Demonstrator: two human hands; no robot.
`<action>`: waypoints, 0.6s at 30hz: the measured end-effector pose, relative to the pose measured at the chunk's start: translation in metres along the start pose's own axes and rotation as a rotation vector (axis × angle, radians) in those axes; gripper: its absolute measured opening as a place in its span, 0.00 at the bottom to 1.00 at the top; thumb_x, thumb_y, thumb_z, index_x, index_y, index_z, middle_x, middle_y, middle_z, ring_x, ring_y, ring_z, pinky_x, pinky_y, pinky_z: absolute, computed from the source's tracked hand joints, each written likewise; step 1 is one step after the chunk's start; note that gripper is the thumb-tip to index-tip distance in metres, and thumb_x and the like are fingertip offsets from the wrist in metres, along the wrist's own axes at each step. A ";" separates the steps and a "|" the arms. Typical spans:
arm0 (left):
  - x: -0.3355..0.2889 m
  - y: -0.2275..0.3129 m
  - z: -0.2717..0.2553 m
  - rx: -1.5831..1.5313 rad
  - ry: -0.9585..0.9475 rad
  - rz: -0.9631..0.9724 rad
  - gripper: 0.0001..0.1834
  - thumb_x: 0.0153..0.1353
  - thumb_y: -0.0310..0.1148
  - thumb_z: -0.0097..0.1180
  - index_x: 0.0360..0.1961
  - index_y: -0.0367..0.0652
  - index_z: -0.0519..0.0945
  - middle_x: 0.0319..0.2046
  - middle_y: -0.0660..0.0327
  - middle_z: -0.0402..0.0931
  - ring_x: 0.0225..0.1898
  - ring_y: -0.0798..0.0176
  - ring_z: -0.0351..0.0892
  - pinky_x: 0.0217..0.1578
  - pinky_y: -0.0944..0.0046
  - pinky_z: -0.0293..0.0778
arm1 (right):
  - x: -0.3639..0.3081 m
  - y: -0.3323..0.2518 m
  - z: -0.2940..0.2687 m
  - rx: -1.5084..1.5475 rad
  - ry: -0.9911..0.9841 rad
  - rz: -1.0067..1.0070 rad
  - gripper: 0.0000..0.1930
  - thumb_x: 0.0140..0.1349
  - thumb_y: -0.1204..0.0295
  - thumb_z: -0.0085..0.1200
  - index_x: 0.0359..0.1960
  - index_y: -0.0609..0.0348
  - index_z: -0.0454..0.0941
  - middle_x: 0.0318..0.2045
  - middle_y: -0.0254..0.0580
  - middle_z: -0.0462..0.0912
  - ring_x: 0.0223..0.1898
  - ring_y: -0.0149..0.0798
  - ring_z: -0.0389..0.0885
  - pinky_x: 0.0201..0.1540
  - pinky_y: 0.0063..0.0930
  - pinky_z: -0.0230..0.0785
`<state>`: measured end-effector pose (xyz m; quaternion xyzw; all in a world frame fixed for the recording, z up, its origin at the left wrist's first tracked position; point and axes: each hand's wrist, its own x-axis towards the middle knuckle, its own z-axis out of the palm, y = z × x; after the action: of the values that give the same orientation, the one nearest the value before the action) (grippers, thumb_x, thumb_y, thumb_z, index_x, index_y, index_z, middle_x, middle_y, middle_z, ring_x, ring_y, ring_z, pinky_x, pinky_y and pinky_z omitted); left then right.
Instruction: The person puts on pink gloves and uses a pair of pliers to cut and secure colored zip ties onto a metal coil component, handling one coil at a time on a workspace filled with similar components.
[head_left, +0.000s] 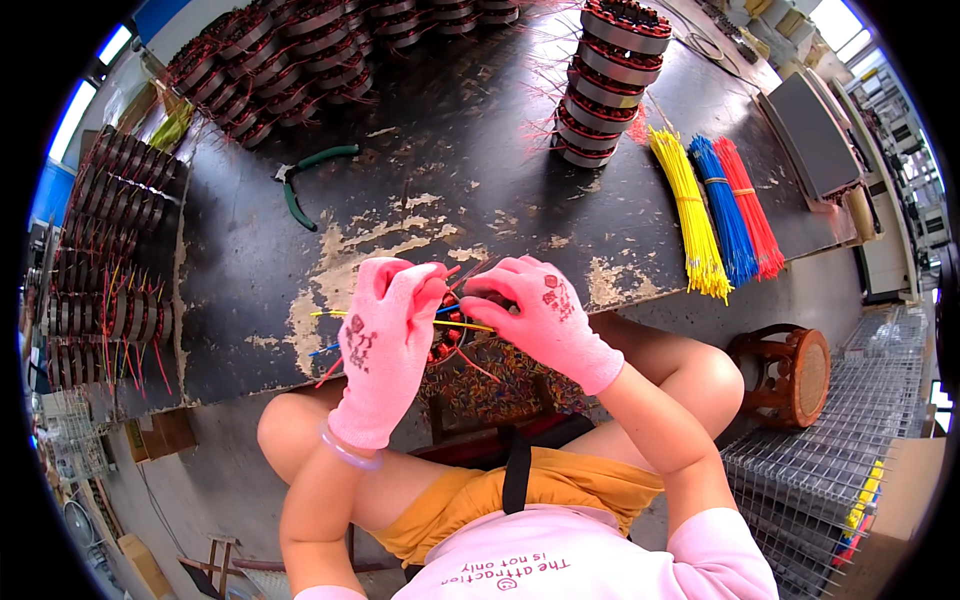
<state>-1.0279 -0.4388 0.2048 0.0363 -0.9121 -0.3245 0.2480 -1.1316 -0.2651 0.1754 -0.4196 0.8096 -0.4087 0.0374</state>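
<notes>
Right between the two pink-gloved hands, at the near edge of the bench, sits a motor stator point(447, 335) with red copper windings and loose coloured leads poking out of it. The left hand point(385, 345) is curled around its left side, thumb and fingers pinched in on the wires, and the right hand point(545, 312) is pinched down on a lead from the upper right — so both are closed on the same piece, not spread.

Looks to me like the lead-sorting or sleeving step. My guess is the next move needs a fine pinch on a single strand while the left hand keeps the stator from rolling.

Most of the stator is hidden by the gloves, so I can't tell which way its axis runs. The yellow lead point(465, 324) lies roughly left to right across it.

Further out from the left hand — green-handled pliers point(310, 175) on the worn black bench point(450, 160). Beyond the right hand, a stack of finished stators point(610, 80), and off to its right, bundles of yellow, blue and red wire point(725, 210).
</notes>
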 end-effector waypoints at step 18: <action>-0.007 -0.031 0.033 -0.135 0.066 -0.026 0.14 0.62 0.19 0.57 0.49 0.37 0.73 0.51 0.48 0.71 0.51 0.43 0.75 0.50 0.53 0.76 | 0.024 0.008 0.016 0.474 -0.137 0.339 0.09 0.64 0.73 0.60 0.44 0.60 0.85 0.34 0.38 0.85 0.34 0.29 0.80 0.39 0.24 0.72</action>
<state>-1.0400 -0.4428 0.1612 0.0418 -0.8789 -0.3871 0.2755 -1.1457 -0.2896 0.1656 -0.2845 0.7457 -0.5450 0.2569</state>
